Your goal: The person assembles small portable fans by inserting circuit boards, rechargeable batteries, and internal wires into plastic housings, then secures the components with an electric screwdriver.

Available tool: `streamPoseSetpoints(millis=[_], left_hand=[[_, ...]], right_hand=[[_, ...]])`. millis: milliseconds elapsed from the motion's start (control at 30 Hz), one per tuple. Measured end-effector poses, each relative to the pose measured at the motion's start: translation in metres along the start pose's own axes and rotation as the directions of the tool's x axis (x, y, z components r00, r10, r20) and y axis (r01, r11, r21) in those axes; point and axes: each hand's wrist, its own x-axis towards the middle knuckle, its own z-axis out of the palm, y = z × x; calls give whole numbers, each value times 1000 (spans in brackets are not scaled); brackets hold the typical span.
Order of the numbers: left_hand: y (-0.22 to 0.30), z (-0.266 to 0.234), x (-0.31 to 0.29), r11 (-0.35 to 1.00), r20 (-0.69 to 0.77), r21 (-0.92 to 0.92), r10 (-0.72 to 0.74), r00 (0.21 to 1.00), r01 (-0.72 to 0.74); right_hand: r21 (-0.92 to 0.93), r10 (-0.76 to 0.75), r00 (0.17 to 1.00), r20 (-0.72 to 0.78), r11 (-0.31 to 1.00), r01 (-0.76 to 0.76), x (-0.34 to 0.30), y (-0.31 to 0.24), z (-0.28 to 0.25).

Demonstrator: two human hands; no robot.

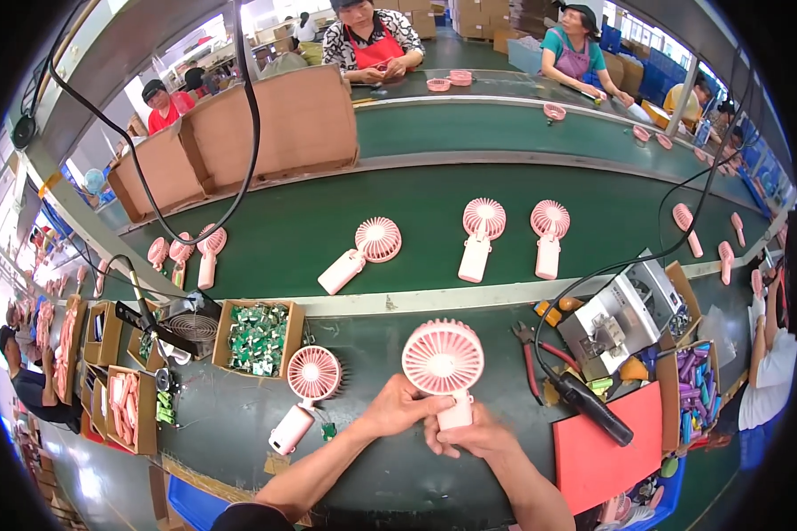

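Note:
A pink handheld fan (443, 358) stands upright between my hands over the green bench, its round grille facing me. My left hand (398, 407) is closed on the upper handle, the thumb lying across it. Around the handle's lower end my right hand (474, 434) is closed too, its fingers slightly blurred. A second pink fan (313, 373) lies on the bench left of my hands, its pale handle pointing toward me. Near that handle lies a small green circuit board (328, 431).
Several pink fans lie on the green conveyor belt (292, 199) beyond the bench. A box of circuit boards (257, 339) stands left. At right are a black-handled tool (593, 411), red pliers (531, 363), a red mat (607, 451), a metal device (615, 319) and a battery box (695, 389). Cables hang overhead.

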Motion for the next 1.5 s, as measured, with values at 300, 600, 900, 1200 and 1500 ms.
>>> streamPoseSetpoints(millis=[300, 600, 900, 1200, 1500], left_hand=[[-41, -24, 26, 967, 93, -250, -29, 995, 51], [-40, -26, 24, 949, 142, -311, -11, 990, 55], [-50, -37, 22, 963, 197, -233, -89, 976, 135], [-42, -33, 18, 951, 290, -257, -93, 952, 171], [-44, -28, 22, 971, 182, -171, -133, 974, 165]], right_hand=[[160, 53, 992, -115, 986, -34, 4, 7, -2], [-33, -36, 974, -223, 999, 30, 5, 12, 12], [41, 19, 985, -174, 999, -12, 6, 13, 8], [-24, -171, 957, -237, 985, 170, 14, 10, 14], [87, -168, 971, -172, 979, 185, 21, 20, 4]])
